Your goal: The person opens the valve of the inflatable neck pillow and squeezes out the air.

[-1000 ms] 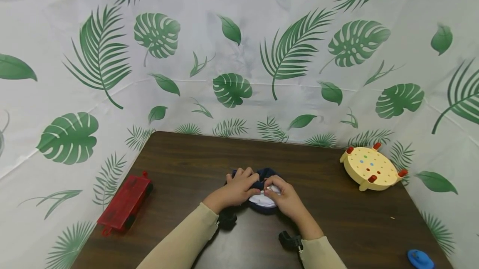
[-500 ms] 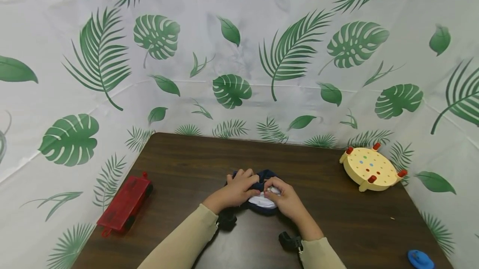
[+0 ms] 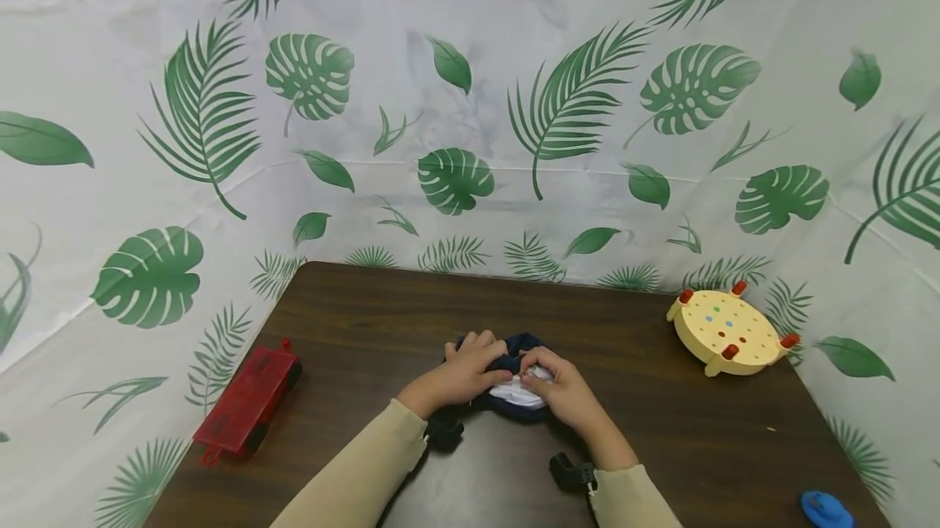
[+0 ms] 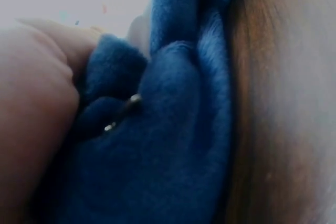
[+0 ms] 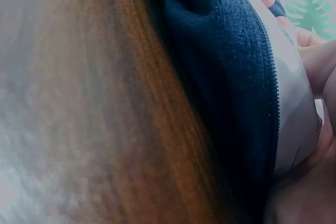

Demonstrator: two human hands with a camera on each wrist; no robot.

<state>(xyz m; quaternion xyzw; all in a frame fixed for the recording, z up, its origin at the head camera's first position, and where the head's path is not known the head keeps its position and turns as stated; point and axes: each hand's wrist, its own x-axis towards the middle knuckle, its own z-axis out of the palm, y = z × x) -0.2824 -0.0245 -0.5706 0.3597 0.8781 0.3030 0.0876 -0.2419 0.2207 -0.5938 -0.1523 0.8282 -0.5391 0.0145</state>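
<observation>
Fleecy navy pouch [image 3: 514,348] sits mid-tabletop [image 3: 367,324] with both hands bunched on it: left hand [image 3: 464,371] gripping the blue fabric, right hand [image 3: 561,393] pinching by the white lining [image 3: 514,393] and zipper [image 5: 272,82]. Looks midway, still partly open. Compared to a second ago, basically nothing has moved. Farther off: red case [image 3: 246,401] left, yellow peg board [image 3: 727,330] right.

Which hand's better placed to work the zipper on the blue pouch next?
Probably the right hand: its fingertips pinch at the pouch's white opening, and the right wrist view shows the zipper running beside that hand. The left hand grips the fleece side, so it seems better suited to bracing.
</observation>
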